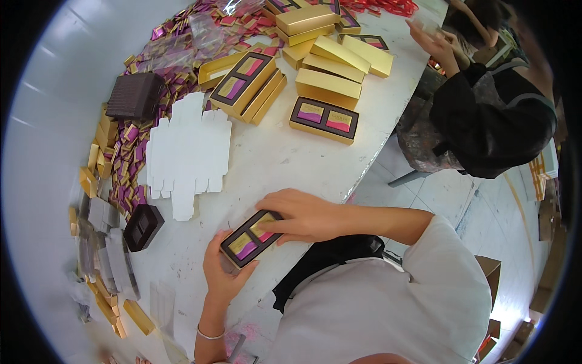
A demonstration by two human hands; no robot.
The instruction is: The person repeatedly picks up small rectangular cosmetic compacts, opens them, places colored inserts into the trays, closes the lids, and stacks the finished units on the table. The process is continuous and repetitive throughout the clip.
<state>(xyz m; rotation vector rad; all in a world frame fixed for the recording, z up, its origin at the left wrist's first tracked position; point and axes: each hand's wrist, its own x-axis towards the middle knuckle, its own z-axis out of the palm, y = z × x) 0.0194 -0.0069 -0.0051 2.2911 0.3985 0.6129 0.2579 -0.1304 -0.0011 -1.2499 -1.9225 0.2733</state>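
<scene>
My left hand (222, 270) grips the near left end of a two-compartment chocolate box (247, 245), fingers along one side and thumb along the other. The box lies tilted across my front, low over the white table, with a dark brown insert. A gold-and-purple packet (243, 247) fills its nearer compartment. In the farther compartment is a gold-and-pink packet (263, 230), partly covered by the fingers of my right hand (297, 213). That hand is closed around the box's far right end.
Flat white cartons (188, 151) lie beyond the box, beside heaped purple and pink packets (128, 164). Dark trays (136, 96) and an empty-looking dark tray (143, 227) are at left. Gold boxes (328, 88) stack at the back. A co-worker (491, 115) sits at right.
</scene>
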